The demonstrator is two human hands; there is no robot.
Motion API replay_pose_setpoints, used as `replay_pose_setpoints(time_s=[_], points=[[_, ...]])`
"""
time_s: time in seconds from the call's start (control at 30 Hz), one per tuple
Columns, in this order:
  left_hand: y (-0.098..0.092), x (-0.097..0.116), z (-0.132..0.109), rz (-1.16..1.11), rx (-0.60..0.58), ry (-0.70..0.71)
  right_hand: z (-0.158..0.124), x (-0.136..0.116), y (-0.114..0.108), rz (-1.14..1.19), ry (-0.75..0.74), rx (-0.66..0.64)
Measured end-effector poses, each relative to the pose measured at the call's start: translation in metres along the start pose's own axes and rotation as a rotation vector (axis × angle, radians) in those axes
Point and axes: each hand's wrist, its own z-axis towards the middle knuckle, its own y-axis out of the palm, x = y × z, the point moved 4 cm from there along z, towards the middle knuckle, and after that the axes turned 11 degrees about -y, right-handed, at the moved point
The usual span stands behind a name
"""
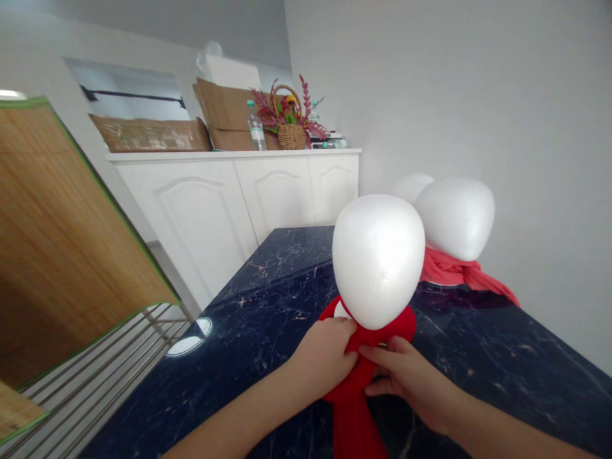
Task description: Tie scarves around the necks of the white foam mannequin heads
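Note:
A white foam mannequin head [377, 258] stands on the dark marble table [268, 306] right in front of me. A red scarf [356, 395] is wrapped round its neck, its ends hanging down toward me. My left hand [325, 360] is closed on the scarf at the front of the neck. My right hand [406, 376] pinches the same scarf just beside it, fingers pressed onto the cloth where the ends cross.
Behind stand a second foam head [456, 217] with a coral scarf [454, 271] and a third head [411, 186] near the wall. A white cabinet [239, 197] carries cardboard boxes, a water bottle [257, 127] and a flower basket [291, 121]. A bamboo panel [62, 242] and metal rack [109, 363] stand at left.

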Motion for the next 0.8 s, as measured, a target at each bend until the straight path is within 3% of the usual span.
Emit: replay_pose_setpoints(time_s=[0.07,0.13,0.3,0.43,0.53,0.7,0.8], points=[[-0.013,-0.003,0.002,-0.019,-0.013,0.041,0.003,0.0,-0.013,-0.121,-0.009,0.005],[-0.023,-0.013,0.007,-0.139,-0.113,0.037,0.005,-0.001,-0.03,-0.258,-0.002,0.015],[-0.034,-0.058,0.024,-0.687,-0.445,-0.267,0.003,-0.014,-0.077,-0.629,-0.084,0.014],[-0.042,-0.082,0.028,-0.592,-0.613,-0.402,0.001,-0.033,-0.109,-1.015,-0.252,0.07],[-0.049,-0.087,0.027,-0.511,-0.687,-0.35,0.0,-0.043,-0.119,-1.201,-0.366,0.079],[-0.047,-0.085,0.017,-0.776,-0.773,-0.112,0.0,-0.046,-0.118,-1.232,-0.362,0.077],[-0.035,-0.092,0.005,-0.768,-0.956,-0.173,0.001,-0.045,-0.114,-1.241,-0.353,0.055]])
